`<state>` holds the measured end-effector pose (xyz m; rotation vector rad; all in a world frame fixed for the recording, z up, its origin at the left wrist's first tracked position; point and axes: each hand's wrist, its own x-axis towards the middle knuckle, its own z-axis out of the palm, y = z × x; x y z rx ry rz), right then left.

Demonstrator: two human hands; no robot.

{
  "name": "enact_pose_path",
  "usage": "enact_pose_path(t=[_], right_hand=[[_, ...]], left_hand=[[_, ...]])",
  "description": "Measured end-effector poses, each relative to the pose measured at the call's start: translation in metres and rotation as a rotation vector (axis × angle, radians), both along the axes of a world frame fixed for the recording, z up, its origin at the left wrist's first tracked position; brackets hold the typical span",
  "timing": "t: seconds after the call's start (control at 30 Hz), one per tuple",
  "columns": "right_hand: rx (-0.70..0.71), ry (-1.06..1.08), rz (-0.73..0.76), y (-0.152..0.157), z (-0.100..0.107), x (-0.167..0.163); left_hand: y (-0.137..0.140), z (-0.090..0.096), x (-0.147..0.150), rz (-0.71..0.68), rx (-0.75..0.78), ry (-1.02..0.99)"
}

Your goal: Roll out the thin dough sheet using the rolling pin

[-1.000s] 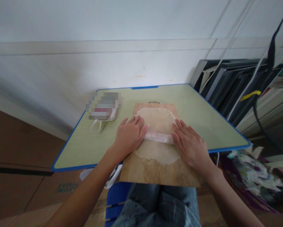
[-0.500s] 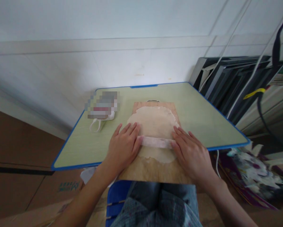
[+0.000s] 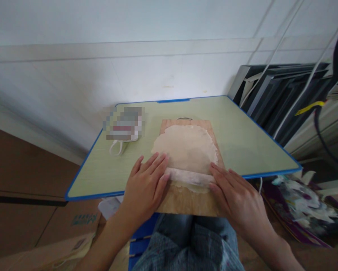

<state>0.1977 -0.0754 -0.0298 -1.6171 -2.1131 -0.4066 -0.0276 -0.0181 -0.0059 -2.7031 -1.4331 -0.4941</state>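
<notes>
A wide sheet of pale dough covers most of a wooden cutting board. Across the dough's near part lies a floury white rolling pin. My left hand covers the pin's left end, fingers together and pointing away from me, thumb along the pin. Over its right end is my right hand, its fingers stretched forward and its palm on the pin. Both pin ends are hidden under my hands. The near edge of the dough shows just below the pin.
The board rests on a pale green table with a blue rim and overhangs its near edge. A blurred-out package with a white loop sits at the left. Dark panels lean at the right, beside hanging cables. A white wall stands behind.
The rolling pin and both my hands have moved toward me, closer to the dough's near edge. The right side of the pin now sits lower. The view has shifted slightly.
</notes>
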Motion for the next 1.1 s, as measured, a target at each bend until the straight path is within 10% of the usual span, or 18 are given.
enact_pose_path(t=[0.37, 1.1], right_hand=[[-0.047, -0.026, -0.006, 0.028, 0.001, 0.007], [0.055, 0.026, 0.168, -0.017, -0.003, 0.006]], left_hand=[[0.038, 0.002, 0.019, 0.038, 0.01, 0.073], [-0.03, -0.019, -0.015, -0.031, 0.166, 0.016]])
